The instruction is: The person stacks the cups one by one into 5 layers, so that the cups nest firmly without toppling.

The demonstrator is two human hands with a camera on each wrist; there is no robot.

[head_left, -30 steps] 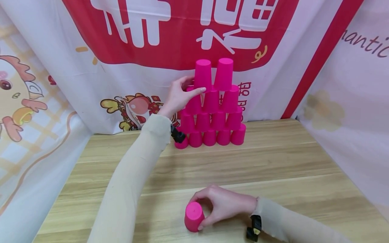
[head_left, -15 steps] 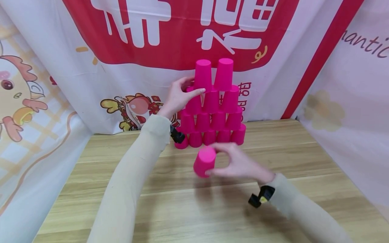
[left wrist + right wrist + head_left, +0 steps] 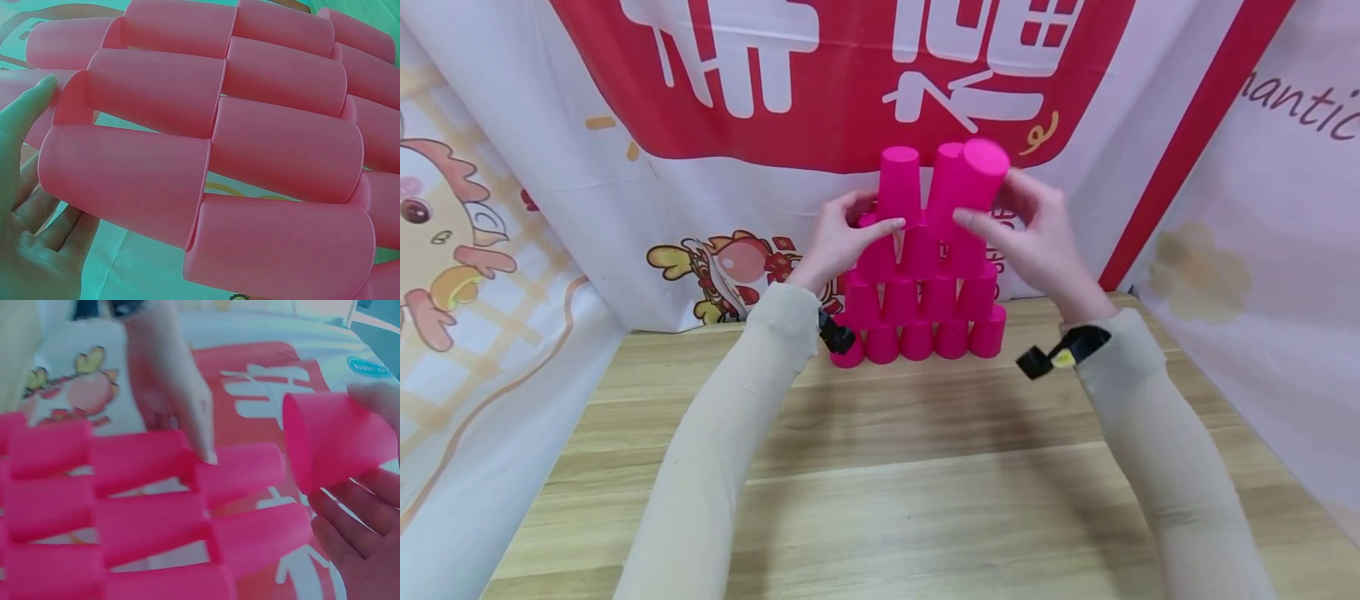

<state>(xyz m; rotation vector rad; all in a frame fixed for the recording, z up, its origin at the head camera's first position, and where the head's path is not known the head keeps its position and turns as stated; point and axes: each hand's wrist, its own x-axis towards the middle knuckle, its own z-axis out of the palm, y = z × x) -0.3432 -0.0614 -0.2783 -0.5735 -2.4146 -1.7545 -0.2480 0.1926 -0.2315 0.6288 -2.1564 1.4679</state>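
Note:
Upside-down pink plastic cups stand stacked as a pyramid (image 3: 917,302) against the back cloth. Its top tier has two cups: the left top cup (image 3: 898,183) and the right top cup (image 3: 942,192). My left hand (image 3: 841,240) holds the left top cup low down, thumb in front and fingers behind; the left wrist view shows the thumb across the cup's lower edge. My right hand (image 3: 1043,237) grips another pink cup (image 3: 344,440) from its right side, raised at top-tier height. In the head view this cup, slightly tilted, overlaps the right top cup.
A wooden tabletop (image 3: 880,483) spreads in front of the pyramid. Printed cloth hangs behind it (image 3: 775,208) and along both sides. Each wrist carries a small black camera; the left one (image 3: 837,335) overlaps the bottom row's left end.
My right hand has lifted its cup from the front of the table, carrying it up and forward to the pyramid's upper right. The left hand has stayed in place.

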